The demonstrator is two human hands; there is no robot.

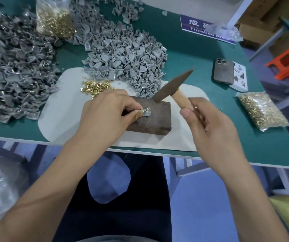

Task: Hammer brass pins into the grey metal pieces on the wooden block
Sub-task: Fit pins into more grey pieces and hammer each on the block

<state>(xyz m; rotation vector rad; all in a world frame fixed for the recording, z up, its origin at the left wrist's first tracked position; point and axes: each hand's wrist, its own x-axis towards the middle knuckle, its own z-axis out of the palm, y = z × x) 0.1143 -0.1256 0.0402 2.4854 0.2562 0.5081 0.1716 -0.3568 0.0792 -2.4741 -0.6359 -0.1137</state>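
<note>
Many grey metal pieces [12, 67] are lying in a big heap at the left of the green table [183, 41], and more are sitting in a second pile [128, 56] farther back. A few loose brass pins [94, 85] are lying on the white mat [58, 109] just behind the left hand [103, 112]. That hand is pinching 1 grey metal piece [147, 112] down on the dark wooden block [150, 117], with a taped fingertip [137, 114] touching its edge. 1 brass pin [146, 110] is sitting in the piece. The piece is looking small, hard and light, so it is likely to slide or hop when hit; holding it low by its edge is keeping fingers away from the pin. The hammer [172, 86] is hanging tilted above the block, its head near the piece but not touching. The right hand [211, 123] is curling around the wooden handle [182, 100], down near the head, which should be giving small, careful taps. The pin is looking tiny and soft enough to bend if struck crooked.
</note>
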